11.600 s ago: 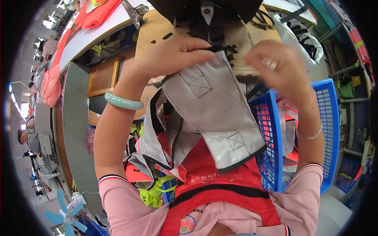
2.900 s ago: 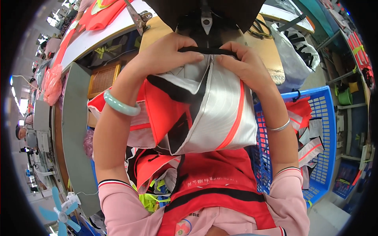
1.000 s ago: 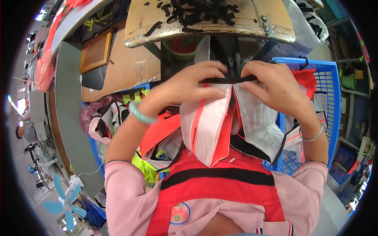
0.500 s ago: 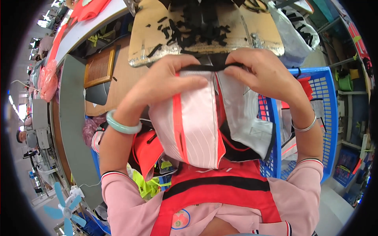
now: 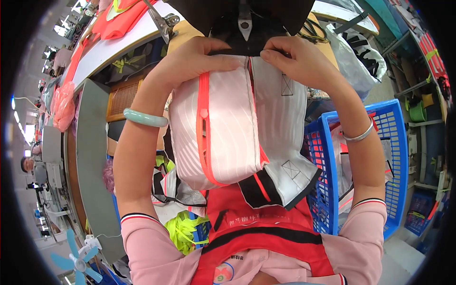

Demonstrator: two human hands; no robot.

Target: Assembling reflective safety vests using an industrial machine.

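A sewn, bag-like fabric piece (image 5: 223, 128) in silvery white hangs from both my hands, with a coral zipper (image 5: 204, 99) running down its left part. Its black top edge lies close below a black machine head (image 5: 280, 19) that carries a metal fitting (image 5: 244, 26). My left hand (image 5: 202, 59) pinches that edge at the left, thumb flat on the silver face. At the right, my right hand (image 5: 297, 59) grips the same edge between thumb and curled fingers. A silver flap with a cross-stitched box (image 5: 290, 171) dangles at the lower right, beside black fabric with a coral stripe.
A blue plastic basket (image 5: 335, 161) holding fabric pieces stands at my right. Neon yellow strips (image 5: 185, 230) lie low at my left, near more fabric parts. A grey panel (image 5: 90, 166) borders the left. Behind my right hand is a whitish sack (image 5: 358, 59).
Both hands have moved forward with the fabric piece, bringing its top edge to the machine head. More of the machine shows, and the black scraps on the board have gone out of sight.
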